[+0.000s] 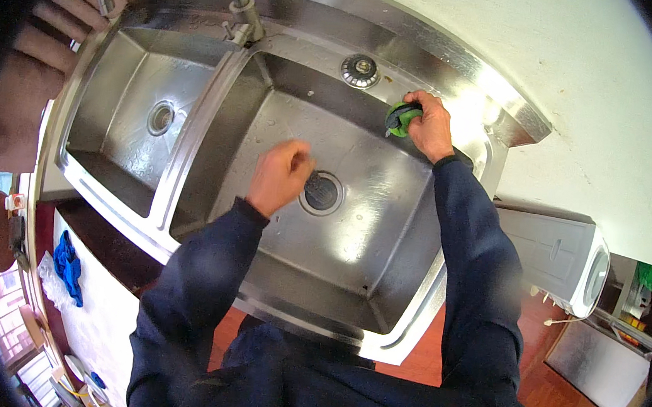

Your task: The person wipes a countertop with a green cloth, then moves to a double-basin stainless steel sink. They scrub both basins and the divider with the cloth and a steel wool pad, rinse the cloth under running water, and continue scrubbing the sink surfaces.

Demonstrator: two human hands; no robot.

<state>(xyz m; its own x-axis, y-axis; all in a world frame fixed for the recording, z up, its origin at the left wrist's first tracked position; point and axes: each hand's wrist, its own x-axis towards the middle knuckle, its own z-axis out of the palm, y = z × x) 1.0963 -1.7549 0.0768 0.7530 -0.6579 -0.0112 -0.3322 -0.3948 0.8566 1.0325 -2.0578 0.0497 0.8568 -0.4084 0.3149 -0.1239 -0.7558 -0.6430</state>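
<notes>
My right hand [431, 125] grips a green and dark grey scrubbing pad or cloth [401, 119] at the back right rim of the large stainless steel sink basin [287, 118]. Its fingertips are partly hidden behind the pad. Over the middle of the same basin, my left hand [282, 173] is slightly blurred, its fingers curled in and nothing visible in them. Just right of that hand lies the round drain [322, 194], dark inside. A sink strainer basket [360, 71] rests on the back ledge, left of the pad. Water drops dot the basin floor.
A smaller basin [135, 123] with its own drain [161, 118] adjoins on the left. The faucet [244, 19] rises behind the divider. A white appliance [554, 258] stands at the right, and blue cloth [68, 267] lies on a white surface at the left.
</notes>
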